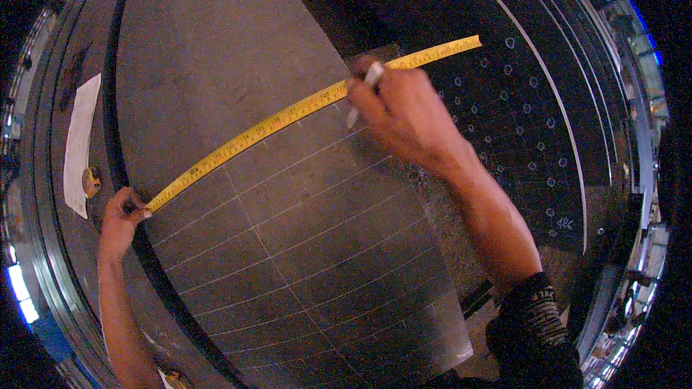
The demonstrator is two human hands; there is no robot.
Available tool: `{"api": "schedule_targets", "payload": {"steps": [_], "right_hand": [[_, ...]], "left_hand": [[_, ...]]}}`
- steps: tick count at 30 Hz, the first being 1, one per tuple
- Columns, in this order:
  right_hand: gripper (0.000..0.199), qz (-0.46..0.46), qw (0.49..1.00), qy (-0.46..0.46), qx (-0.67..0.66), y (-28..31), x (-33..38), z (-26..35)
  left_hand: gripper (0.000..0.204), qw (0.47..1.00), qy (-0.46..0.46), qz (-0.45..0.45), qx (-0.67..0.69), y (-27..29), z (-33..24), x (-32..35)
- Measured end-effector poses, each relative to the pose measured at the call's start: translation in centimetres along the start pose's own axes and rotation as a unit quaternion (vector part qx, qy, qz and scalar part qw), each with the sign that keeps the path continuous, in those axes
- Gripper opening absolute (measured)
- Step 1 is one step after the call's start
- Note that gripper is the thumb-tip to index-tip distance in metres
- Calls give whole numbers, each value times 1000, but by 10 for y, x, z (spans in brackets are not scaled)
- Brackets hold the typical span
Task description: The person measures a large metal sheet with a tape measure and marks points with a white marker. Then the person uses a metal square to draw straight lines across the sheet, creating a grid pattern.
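A yellow measuring tape strip [263,130] lies slantwise across a dark grey flat sheet [194,65] marked with thin white lines. At its near left end, my left hand [122,216] pinches the strip between thumb and fingers, beside the black curved strip at the sheet's edge. My right hand [404,112] is closed round a slim white marking stick [373,74], chalk or a marker, whose lower end points down at the sheet beside the tape. The fingers cover part of the tape, and its free end sticks out to the right beyond them.
To the right lies a black surface [533,148] with many small white circles drawn on it. A long black strip [109,101] runs down the left. Beyond it are a sheet of paper [81,148] and a small yellowish object [91,182].
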State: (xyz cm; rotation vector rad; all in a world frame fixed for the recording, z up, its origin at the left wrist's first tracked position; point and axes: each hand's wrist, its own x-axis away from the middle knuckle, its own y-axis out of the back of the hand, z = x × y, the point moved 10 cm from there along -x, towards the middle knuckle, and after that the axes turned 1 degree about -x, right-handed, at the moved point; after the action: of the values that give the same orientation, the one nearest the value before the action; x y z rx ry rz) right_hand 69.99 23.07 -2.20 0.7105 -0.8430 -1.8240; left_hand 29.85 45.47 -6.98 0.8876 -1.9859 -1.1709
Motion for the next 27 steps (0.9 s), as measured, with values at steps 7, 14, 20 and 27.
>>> {"api": "schedule_targets", "payload": {"steps": [7, 14, 20, 27], "right_hand": [[29, -32, 996, -25, -81, 33, 29, -20], [19, -57, 954, -186, -230, 47, 92, -73], [19, -43, 933, -271, -233, 64, 162, -97], [22, 31, 947, -251, -201, 36, 170, -27]], "left_hand": [[21, 999, 27, -13, -12, 5, -3, 2], [23, 997, 20, -53, 56, 4, 20, 6], [23, 997, 23, 4, 72, 2, -3, 7], [25, 999, -19, -15, 31, -5, -8, 6]]}}
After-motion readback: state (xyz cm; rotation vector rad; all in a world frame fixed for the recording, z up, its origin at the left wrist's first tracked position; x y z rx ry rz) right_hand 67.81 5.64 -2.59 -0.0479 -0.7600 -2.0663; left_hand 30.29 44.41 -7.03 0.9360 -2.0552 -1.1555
